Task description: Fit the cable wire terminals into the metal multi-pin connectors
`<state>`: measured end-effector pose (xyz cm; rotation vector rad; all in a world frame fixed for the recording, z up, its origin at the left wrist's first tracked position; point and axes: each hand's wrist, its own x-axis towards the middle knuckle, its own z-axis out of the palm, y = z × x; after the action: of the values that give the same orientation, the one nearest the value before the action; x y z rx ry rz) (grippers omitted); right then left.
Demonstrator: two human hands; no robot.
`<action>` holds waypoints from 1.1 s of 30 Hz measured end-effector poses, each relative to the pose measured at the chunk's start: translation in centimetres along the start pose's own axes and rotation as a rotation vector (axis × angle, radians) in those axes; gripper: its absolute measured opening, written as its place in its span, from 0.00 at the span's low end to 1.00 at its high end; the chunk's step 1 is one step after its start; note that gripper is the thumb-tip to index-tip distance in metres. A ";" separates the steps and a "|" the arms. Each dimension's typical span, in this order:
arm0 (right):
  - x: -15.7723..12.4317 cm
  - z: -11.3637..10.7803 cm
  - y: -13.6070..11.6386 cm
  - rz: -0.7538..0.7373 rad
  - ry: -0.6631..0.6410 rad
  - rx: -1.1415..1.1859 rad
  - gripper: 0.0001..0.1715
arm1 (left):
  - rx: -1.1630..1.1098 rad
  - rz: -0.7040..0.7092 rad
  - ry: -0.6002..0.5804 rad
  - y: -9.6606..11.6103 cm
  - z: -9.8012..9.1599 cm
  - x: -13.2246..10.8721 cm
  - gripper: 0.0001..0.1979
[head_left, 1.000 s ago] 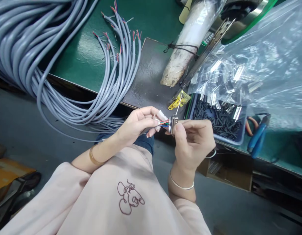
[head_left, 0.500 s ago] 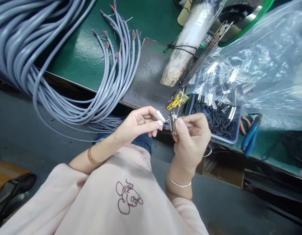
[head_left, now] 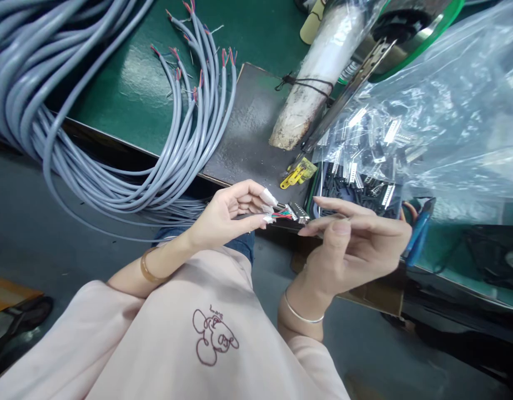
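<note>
My left hand [head_left: 240,214], with white wrapping on its fingertips, is closed in a pinch on a cable end. Thin red, green and blue wires [head_left: 282,214] run from it into a multi-pin connector [head_left: 298,212] with a metal edge. My right hand [head_left: 352,239] is just right of the connector and apart from it. Its thumb and fingers are pinched on a thin silvery strand that looks like solder wire [head_left: 321,186]; part of it is hidden by the fingers.
Grey cables [head_left: 135,183] with stripped ends lie at left. A soldering iron [head_left: 343,100] rests beside a white tied roll [head_left: 315,78]. Yellow clips [head_left: 297,173] lie below it. Connectors fill a plastic bag [head_left: 448,111] over a bin of black pieces [head_left: 367,191]. Blue-handled pliers [head_left: 418,233] lie right.
My right hand has let go of the connector and moved right, its fingers stretching out more. The connector has turned and now hangs from the wires at my left hand.
</note>
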<state>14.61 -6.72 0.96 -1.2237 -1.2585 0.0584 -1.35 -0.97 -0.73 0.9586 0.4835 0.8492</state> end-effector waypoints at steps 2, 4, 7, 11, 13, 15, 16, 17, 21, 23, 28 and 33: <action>0.0 -0.4 0.0 -0.022 -0.056 -0.052 0.07 | 0.050 0.037 0.007 -0.1 0.1 0.1 0.12; -0.1 -0.7 0.1 -0.020 -0.122 -0.102 0.07 | 0.087 0.046 0.012 -0.2 0.1 0.1 0.10; -0.2 -0.9 0.2 -0.011 -0.147 -0.123 0.07 | 0.124 0.039 0.021 -0.1 0.1 0.2 0.09; -0.4 -0.8 0.4 0.009 -0.154 -0.100 0.07 | 0.157 0.014 0.010 0.0 0.2 0.2 0.07; -0.5 -0.8 0.5 0.022 -0.144 -0.084 0.07 | 0.155 0.015 0.003 0.0 0.3 0.3 0.06; -0.4 -0.9 0.4 0.046 -0.100 -0.084 0.08 | 0.154 0.043 0.004 0.0 0.3 0.3 0.04; -0.2 -1.0 0.4 0.081 -0.088 -0.099 0.08 | 0.164 0.064 0.006 0.1 0.4 0.2 0.03; 0.1 -1.1 0.3 0.131 -0.098 -0.122 0.08 | 0.189 0.086 0.006 0.1 0.4 0.2 0.02; 1.8 -1.7 0.2 0.370 -0.369 -0.118 0.10 | 0.398 0.224 -0.046 0.4 0.6 0.2 0.03; 2.5 -1.9 0.1 0.399 -0.472 -0.029 0.11 | 0.475 0.294 -0.074 0.5 0.8 0.1 0.05; 2.3 -1.9 0.0 0.142 -0.392 -0.048 0.10 | 0.324 0.098 0.001 0.6 1.3 0.2 0.03; 0.4 -1.2 1.2 -0.464 -0.266 -0.312 0.11 | -0.251 -0.174 -0.003 0.6 1.3 0.9 0.16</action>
<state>16.29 -6.71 0.65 -1.1800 -1.8097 -0.3347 -0.17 -0.70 0.42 0.6768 0.4393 0.7311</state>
